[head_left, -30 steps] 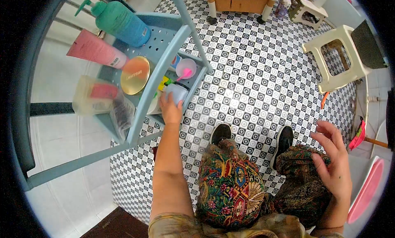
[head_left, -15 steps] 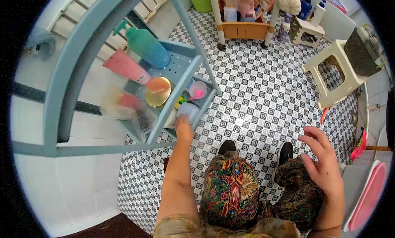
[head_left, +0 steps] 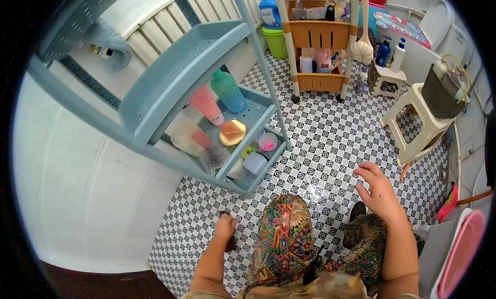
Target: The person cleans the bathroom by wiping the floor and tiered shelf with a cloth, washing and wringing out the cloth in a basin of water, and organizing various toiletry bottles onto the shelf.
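My left hand (head_left: 226, 226) is low over the tiled floor beside my knee, its fingers curled. Behind it a dark reddish-brown object (head_left: 231, 244) shows in part; I cannot tell whether the hand touches it. Any item inside the fingers is hidden. My right hand (head_left: 380, 193) hovers over the floor with fingers apart, holding nothing. Up and left stands a blue shelf cart (head_left: 181, 74). Its lower tiers carry a green-blue pump bottle (head_left: 228, 92), a pink tube (head_left: 206, 105), a gold-lidded round container (head_left: 232, 132), a small pale tub (head_left: 267, 141) and a whitish box (head_left: 255, 163).
An orange-brown shelf cart (head_left: 318, 35) with bottles stands at the back, beside a green bucket (head_left: 275, 42). At right are a small stool (head_left: 386, 74) with pump bottles, a cream stool (head_left: 413, 120) bearing a grey basket (head_left: 442, 95), and a pink-lidded bin (head_left: 462, 255).
My left hand has left the blue cart's bottom tier and come down toward the floor by my knee. The view has shifted upward. My right hand stays raised and open.
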A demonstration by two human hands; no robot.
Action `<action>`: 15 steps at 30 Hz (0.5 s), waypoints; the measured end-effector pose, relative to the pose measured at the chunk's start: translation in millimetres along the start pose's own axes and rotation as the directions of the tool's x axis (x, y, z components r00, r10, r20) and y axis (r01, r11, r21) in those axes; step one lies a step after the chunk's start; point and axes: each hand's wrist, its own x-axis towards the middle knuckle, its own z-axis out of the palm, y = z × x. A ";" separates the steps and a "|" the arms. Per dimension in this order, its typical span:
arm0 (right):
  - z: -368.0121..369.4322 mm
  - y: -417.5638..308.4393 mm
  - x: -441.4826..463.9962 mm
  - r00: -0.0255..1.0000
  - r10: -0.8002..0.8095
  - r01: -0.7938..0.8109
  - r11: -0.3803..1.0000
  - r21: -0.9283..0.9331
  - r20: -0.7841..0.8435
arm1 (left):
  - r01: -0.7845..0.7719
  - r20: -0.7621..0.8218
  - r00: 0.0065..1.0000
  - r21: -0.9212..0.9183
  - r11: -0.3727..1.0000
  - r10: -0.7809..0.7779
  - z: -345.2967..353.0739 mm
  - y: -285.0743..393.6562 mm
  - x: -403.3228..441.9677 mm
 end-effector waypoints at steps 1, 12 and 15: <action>-0.1 0.9 -0.2 1.000 0.020 -0.020 1.000 0.000 0.007 | 0.010 -0.025 1.000 0.040 0.999 -0.009 -13.0 3.8 -7.2; 7.4 12.9 2.0 1.000 0.012 -0.012 0.997 -0.074 0.013 | 0.232 -0.138 0.971 0.360 0.904 -0.195 -105.3 35.9 -49.2; 8.9 19.1 3.9 1.000 0.023 -0.023 0.998 -0.060 -0.006 | 0.183 -0.113 0.978 0.083 0.980 -0.174 -101.1 1.8 -41.6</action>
